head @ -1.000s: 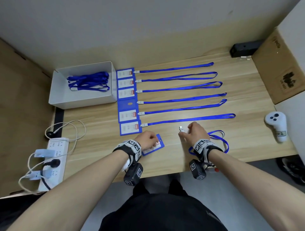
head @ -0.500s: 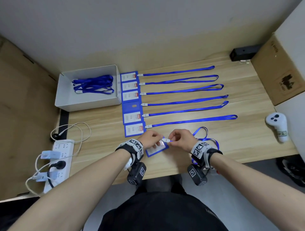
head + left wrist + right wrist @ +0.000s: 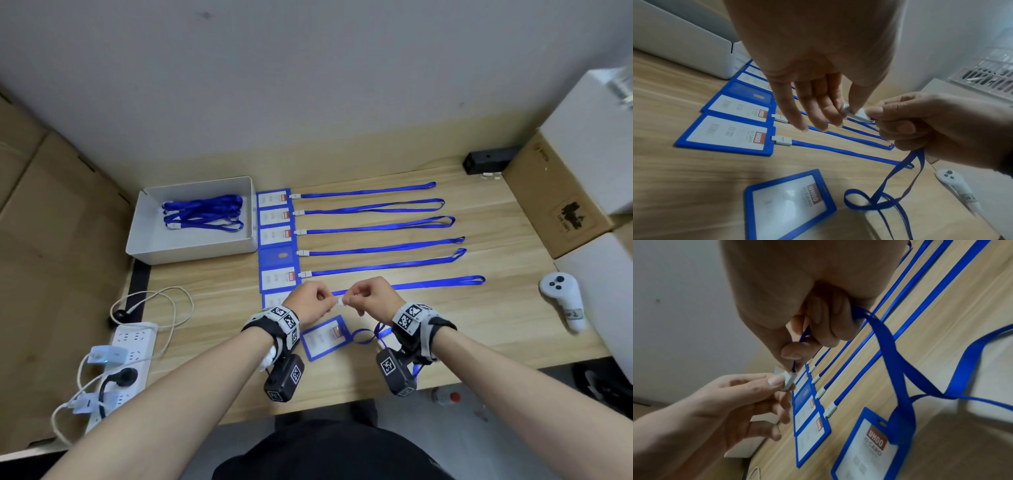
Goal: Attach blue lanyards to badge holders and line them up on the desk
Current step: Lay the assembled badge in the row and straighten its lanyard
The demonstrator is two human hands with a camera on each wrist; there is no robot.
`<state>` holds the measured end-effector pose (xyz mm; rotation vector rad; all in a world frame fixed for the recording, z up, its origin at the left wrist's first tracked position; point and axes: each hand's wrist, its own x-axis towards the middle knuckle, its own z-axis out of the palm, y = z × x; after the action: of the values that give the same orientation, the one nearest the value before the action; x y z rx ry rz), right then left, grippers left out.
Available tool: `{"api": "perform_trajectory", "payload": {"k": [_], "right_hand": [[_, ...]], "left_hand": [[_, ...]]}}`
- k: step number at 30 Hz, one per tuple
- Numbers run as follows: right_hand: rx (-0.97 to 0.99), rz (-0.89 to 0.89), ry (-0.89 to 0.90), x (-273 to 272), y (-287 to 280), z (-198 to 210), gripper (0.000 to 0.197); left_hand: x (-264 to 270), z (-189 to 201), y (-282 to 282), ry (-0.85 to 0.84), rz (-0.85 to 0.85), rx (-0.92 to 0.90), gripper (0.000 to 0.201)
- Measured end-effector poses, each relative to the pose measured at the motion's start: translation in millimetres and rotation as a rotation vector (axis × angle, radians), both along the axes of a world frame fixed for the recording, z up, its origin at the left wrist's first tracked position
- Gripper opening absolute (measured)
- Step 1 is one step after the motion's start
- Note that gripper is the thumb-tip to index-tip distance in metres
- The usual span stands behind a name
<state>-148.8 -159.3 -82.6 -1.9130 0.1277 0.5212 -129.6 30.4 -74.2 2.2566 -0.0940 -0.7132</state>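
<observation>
Above the desk's front middle, both hands hold the white clip (image 3: 340,301) of a blue lanyard (image 3: 371,334). My left hand (image 3: 318,303) pinches one end of the clip (image 3: 856,114) between thumb and forefinger, its other fingers stretched out. My right hand (image 3: 356,301) pinches the other end, and the strap (image 3: 890,353) hangs from its curled fingers in loops down to the desk. A loose blue badge holder (image 3: 325,337) lies flat below the hands with no hand on it. Its slot (image 3: 824,188) has no clip in it.
Several badge holders (image 3: 277,236) with straight lanyards (image 3: 380,226) lie in a column behind the hands. A white box (image 3: 150,240) at back left holds more lanyards. A power strip (image 3: 126,359) sits at left, a white controller (image 3: 561,298) and cardboard box (image 3: 555,195) at right.
My left hand has let go of the badge holder and taken the clip's end. Both hands have risen off the desk with the clip. The holder now lies alone below them.
</observation>
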Motion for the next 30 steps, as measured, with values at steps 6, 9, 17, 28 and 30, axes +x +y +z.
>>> {"api": "perform_trajectory", "payload": {"k": [6, 9, 17, 28, 30], "right_hand": [[0.058, -0.07, 0.003, 0, 6, 8, 0.028], [0.081, -0.091, 0.007, 3, 7, 11, 0.024], [-0.034, -0.085, -0.104, 16, -12, 11, 0.012], [0.021, -0.051, 0.097, -6, -39, -29, 0.024], [0.022, -0.055, 0.118, -13, -45, -36, 0.022]], "left_hand": [[0, 10, -3, -0.071, 0.007, 0.048, 0.015], [3, 15, -6, -0.085, 0.043, 0.02, 0.018], [13, 20, -8, 0.062, 0.077, -0.133, 0.022], [-8, -39, -7, -0.003, -0.017, 0.125, 0.035], [-17, -56, -6, -0.018, -0.135, 0.275, 0.051]]}}
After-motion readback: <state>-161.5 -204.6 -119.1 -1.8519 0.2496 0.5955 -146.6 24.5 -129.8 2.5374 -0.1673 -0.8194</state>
